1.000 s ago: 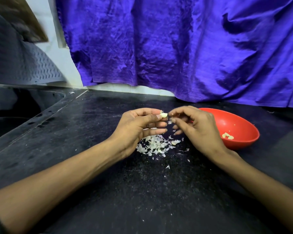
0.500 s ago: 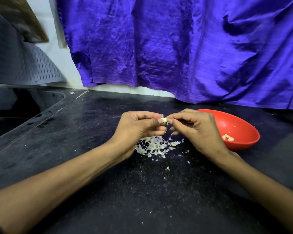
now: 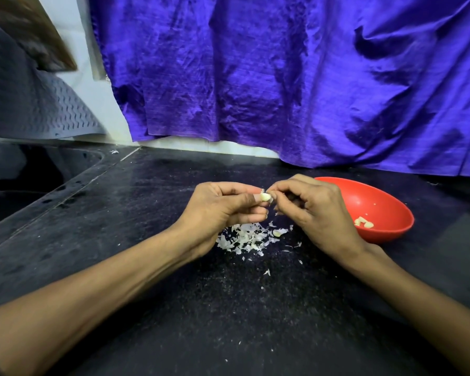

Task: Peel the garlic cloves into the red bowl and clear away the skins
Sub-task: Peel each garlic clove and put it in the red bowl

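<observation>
The left hand (image 3: 223, 207) pinches a garlic clove (image 3: 265, 197); the right hand (image 3: 312, 210) pinches its skin. The skin pile (image 3: 248, 238) lies below; the red bowl (image 3: 385, 202) is just right; bare desk (image 3: 147, 202) lies left.

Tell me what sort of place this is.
Most likely a home kitchen: a dark stone counter with a sink basin sunk into it at the left, and a red bowl holding peeled garlic beside a pile of garlic skins.
</observation>
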Demonstrator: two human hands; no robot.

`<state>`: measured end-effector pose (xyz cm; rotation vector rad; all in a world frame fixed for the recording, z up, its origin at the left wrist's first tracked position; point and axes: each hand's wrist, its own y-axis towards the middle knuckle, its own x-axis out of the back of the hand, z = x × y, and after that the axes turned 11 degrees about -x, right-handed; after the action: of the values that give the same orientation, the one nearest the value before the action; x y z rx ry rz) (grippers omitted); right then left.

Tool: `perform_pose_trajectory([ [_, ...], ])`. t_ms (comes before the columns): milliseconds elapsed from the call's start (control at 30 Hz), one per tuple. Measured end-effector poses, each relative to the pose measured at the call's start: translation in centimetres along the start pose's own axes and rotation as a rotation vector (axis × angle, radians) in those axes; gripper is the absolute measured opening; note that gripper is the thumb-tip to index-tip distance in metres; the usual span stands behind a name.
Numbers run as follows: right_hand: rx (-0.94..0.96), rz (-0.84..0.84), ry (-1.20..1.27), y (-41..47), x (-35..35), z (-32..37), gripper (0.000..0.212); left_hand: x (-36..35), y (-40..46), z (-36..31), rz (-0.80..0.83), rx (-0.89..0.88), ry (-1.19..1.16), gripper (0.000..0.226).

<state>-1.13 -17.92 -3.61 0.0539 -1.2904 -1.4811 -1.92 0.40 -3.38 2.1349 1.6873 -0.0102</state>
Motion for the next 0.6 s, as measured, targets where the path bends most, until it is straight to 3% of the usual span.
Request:
perform_pose_trajectory([
  [100,-0.046,-0.006,0.042,0.12,0.12,-0.13,0.011,-0.18,-0.18,-0.09,0.054,0.002,0.002,0.014],
  [267,-0.136,-0.008,0.198,0.25,0.09,-0.29,0.026,0.16,0.17,-0.22,0.002,-0.015,-0.057,0.018],
  [400,-0.243,0.033,0.26,0.13,0.24,0.14,0.009,0.41,0.35,-0.27,-0.026,-0.036,-0.062,0.019],
  [600,-0.395,0.134,0.588,0.33,-0.38,0.48,0.021,0.35,0.38,-0.03,-0.007,-0.045,-0.062,0.019],
])
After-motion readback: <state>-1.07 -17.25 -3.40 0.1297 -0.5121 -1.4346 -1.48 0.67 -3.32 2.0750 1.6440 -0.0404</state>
